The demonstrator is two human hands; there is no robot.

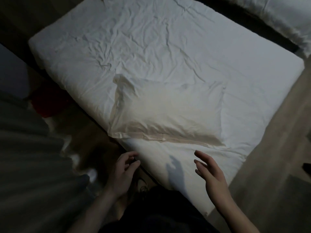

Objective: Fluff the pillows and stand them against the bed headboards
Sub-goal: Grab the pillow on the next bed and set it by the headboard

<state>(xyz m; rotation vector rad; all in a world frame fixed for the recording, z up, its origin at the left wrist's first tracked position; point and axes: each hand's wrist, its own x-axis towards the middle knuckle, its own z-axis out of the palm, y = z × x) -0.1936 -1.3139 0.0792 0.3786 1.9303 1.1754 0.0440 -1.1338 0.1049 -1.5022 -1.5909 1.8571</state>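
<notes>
A white pillow [168, 110] lies flat on the near part of a bed [151, 44] covered by a wrinkled white sheet. My left hand [124, 172] hovers at the bed's near-left edge, fingers loosely curled, holding nothing. My right hand [210, 175] hangs over the bed's near end with fingers spread and relaxed, a little short of the pillow; its shadow falls on the sheet. Neither hand touches the pillow. No headboard shows in this dim view.
A second white bed or pillow [286, 15] sits at the top right across a dark gap. Wooden floor [276, 148] runs along the right side. Dark bedding or fabric [33, 165] fills the lower left, with a red item [47, 103] on the floor.
</notes>
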